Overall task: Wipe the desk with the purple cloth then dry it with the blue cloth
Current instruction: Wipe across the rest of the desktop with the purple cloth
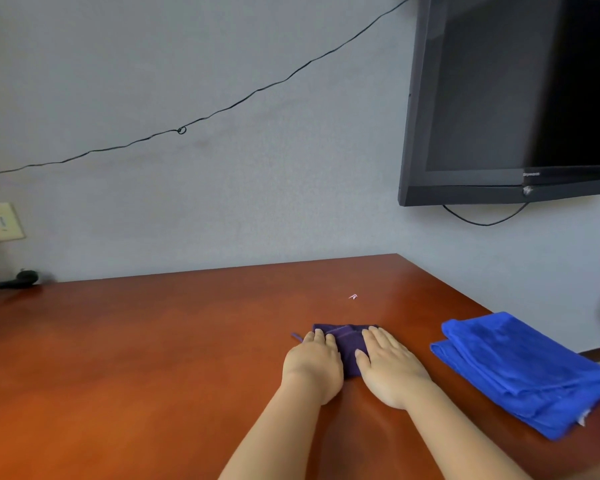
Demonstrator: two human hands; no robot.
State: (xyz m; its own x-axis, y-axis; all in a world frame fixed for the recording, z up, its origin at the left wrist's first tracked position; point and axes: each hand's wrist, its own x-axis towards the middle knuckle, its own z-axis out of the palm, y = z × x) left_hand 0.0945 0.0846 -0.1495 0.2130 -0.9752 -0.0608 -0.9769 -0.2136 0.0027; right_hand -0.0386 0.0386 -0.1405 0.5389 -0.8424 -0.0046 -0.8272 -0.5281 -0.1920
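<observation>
Two hands flat on purple cloth, blue cloth well right, desk

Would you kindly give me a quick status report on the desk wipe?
Left hand and right hand flat on purple cloth. Blue cloth folded, untouched, desk's right edge. Small scrap ahead.

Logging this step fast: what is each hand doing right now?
Left hand: open, fingers flat, pressing on the purple cloth.
Right hand: open, fingers flat, pressing on the same cloth.
</observation>
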